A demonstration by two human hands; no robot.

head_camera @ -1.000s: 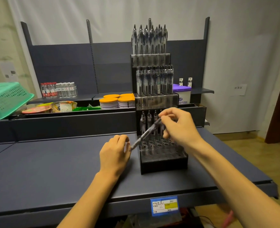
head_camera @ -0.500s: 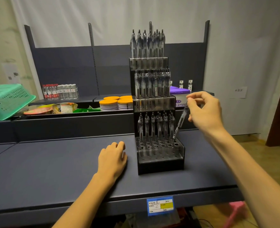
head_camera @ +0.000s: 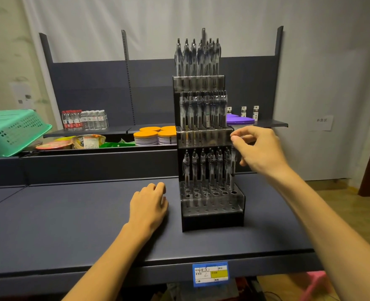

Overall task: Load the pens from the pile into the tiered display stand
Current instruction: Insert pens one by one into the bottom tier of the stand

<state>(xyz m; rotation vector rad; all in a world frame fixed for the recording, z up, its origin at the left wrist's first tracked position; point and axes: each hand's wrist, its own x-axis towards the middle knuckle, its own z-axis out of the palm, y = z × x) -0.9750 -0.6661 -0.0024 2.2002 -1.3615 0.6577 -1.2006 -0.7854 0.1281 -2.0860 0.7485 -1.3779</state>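
Note:
The black tiered display stand (head_camera: 212,218) stands on the dark shelf (head_camera: 71,224). Its top and middle tiers are packed with clear pens (head_camera: 198,59). In the bottom tier only the back row holds pens, and the holes in front are bare. My right hand (head_camera: 259,148) pinches the top of an upright pen (head_camera: 233,170) at the right end of that back row, its tip down in a hole. To the left of the stand, my left hand (head_camera: 149,203) rests on the shelf with loosely curled fingers and nothing visible in it. No pile of pens shows.
Behind the shelf, a raised ledge carries orange-lidded tubs (head_camera: 155,135), snack packs (head_camera: 88,141), water bottles (head_camera: 84,119) and a purple-lidded tub (head_camera: 240,119). A green basket (head_camera: 10,131) sits far left. A blue price tag (head_camera: 210,273) hangs on the front edge.
My right hand carried the pen from in front of the stand round to its right side, stood it upright and lowered it into the back row. My left hand let go and settled on the shelf.

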